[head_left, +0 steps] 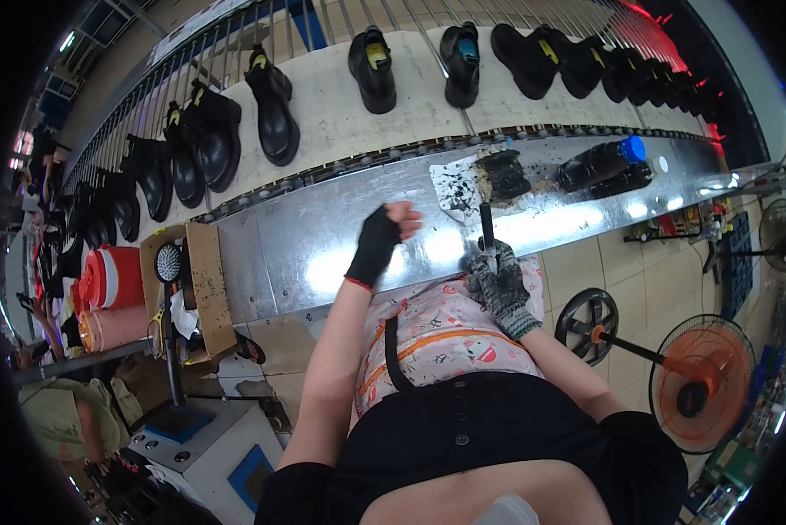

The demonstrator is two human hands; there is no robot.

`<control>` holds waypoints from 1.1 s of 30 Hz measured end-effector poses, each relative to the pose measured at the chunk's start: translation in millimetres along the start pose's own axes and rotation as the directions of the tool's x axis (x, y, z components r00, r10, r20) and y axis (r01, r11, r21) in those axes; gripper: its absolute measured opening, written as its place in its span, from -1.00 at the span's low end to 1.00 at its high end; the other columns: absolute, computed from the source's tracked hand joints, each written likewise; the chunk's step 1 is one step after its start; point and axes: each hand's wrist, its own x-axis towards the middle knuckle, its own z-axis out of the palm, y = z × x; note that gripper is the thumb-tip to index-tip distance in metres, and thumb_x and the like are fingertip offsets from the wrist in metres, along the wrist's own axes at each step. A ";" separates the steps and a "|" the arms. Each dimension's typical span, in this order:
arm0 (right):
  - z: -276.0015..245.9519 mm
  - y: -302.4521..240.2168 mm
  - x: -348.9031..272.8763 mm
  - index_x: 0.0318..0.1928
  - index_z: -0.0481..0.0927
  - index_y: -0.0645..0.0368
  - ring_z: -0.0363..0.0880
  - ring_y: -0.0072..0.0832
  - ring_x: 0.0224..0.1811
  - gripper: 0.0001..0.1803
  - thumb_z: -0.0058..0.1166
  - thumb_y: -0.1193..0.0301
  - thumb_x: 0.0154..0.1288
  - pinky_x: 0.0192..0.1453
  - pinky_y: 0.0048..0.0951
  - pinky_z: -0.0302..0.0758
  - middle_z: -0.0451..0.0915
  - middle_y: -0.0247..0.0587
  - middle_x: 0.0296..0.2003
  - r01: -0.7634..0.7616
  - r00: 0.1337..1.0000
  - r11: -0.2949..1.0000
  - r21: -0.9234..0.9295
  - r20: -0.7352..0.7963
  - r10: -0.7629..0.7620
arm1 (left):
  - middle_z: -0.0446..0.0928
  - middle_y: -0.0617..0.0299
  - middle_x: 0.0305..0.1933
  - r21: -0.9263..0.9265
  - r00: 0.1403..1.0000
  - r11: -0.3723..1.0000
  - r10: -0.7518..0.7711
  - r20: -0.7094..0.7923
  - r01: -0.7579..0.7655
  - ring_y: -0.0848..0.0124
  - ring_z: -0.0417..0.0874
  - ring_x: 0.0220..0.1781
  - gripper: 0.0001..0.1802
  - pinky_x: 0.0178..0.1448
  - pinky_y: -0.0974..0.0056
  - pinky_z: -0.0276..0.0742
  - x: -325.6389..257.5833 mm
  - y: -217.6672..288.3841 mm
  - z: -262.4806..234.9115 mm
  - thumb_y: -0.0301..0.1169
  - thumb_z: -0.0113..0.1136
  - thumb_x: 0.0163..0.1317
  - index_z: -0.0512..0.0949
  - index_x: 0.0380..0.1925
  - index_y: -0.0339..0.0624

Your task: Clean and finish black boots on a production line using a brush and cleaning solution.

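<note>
My right hand (501, 282), in a stained grey glove, grips a dark-handled brush (487, 226) whose tip points up toward a blackened pot of polish (502, 175) on the steel ledge (323, 236). A smeared white paper (454, 185) lies under and beside the pot. My left hand (382, 238) wears a black fingerless glove; its fingers are curled into a fist over the steel ledge and hold nothing I can see. Black boots (372, 68) ride on the pale conveyor belt (332, 105) beyond the ledge.
Two dark bottles, one with a blue cap (601, 162), lie on the ledge right of the pot. More black boots (202, 136) line the belt to the left and right. A cardboard box with a round brush (169, 262) stands left; an orange floor fan (699, 381) stands right.
</note>
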 end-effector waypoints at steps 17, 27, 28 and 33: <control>58.7 -80.0 -6.8 0.13 0.32 0.27 0.53 -0.60 -0.41 -0.61 -0.02 0.40 0.34 -0.33 -0.55 0.51 0.56 -0.33 -0.37 0.300 0.908 0.931 -0.205 0.360 -0.214 | 0.60 0.15 -0.24 -0.001 0.949 0.971 0.233 0.212 -0.238 0.45 0.64 -0.22 -0.74 -0.19 0.38 0.54 -4.8 99.1 84.9 -0.48 0.14 0.21 0.45 -0.09 -0.29; 37.5 -50.3 -7.4 0.04 0.39 0.26 0.46 -0.65 -0.43 -0.64 0.04 0.38 0.28 -0.38 -0.54 0.50 0.48 -0.38 -0.42 0.527 0.842 0.763 -0.374 0.349 -0.411 | 0.56 0.03 -0.37 0.736 0.544 0.232 0.811 0.214 -0.636 0.10 0.62 -0.35 -0.81 -0.29 0.22 0.53 -6.9 86.7 105.9 -0.30 0.18 0.16 0.55 -0.39 -0.21; 33.1 -38.9 -1.9 0.04 0.40 0.24 0.46 -0.66 -0.44 -0.65 0.03 0.36 0.29 -0.38 -0.54 0.51 0.48 -0.38 -0.41 0.558 0.813 0.761 -0.330 0.399 -0.424 | 0.53 0.05 -0.41 0.803 0.592 0.168 0.762 0.262 -0.572 0.08 0.60 -0.39 -0.85 -0.35 0.17 0.51 -10.7 88.0 103.9 -0.32 0.13 0.14 0.52 -0.41 -0.17; 33.9 -23.7 4.9 -0.01 0.41 0.13 0.48 -0.61 -0.47 -0.67 0.04 0.28 0.29 -0.37 -0.52 0.53 0.50 -0.36 -0.42 0.354 0.902 0.917 -0.182 0.325 -0.284 | 0.44 0.11 -0.51 0.852 0.657 0.150 0.707 0.263 -0.503 0.07 0.55 -0.48 -0.86 -0.43 0.08 0.45 -3.7 82.9 93.9 -0.32 0.06 0.11 0.39 -0.50 -0.11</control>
